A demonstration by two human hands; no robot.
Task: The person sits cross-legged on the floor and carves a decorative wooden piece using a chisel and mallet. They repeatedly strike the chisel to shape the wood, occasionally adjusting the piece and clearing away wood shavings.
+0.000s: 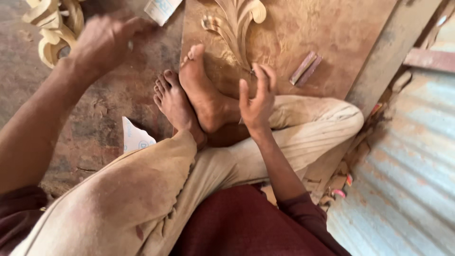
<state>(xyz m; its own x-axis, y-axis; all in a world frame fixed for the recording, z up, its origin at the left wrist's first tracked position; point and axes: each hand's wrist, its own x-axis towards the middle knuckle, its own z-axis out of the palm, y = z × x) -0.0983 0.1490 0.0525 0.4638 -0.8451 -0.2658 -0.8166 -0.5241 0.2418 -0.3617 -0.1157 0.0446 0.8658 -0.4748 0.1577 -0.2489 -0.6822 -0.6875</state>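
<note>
Carved wood panel (327,33) lies flat on the floor (109,109) ahead of crossed legs, one bare foot (204,90) resting on its near edge. Raised leaf-scroll relief (237,23) at its top centre, pale against brown board; surface dusty.

Right hand (257,97) hovers over panel's near edge, fingers (262,78) spread and loosely curled, palm toward camera; a small dark tip shows by the fingertips, can't tell if it's gripped.

Left hand (106,40) is up-left over the floor, blurred, fingers curled, near a white sheet of sandpaper (161,9); can't tell if it holds anything.

Two small wood sticks (305,68) lie on the panel right of the relief. Pale carved scroll pieces (52,28) sit top-left. Another sandpaper scrap (135,137) beside the knee.
</note>
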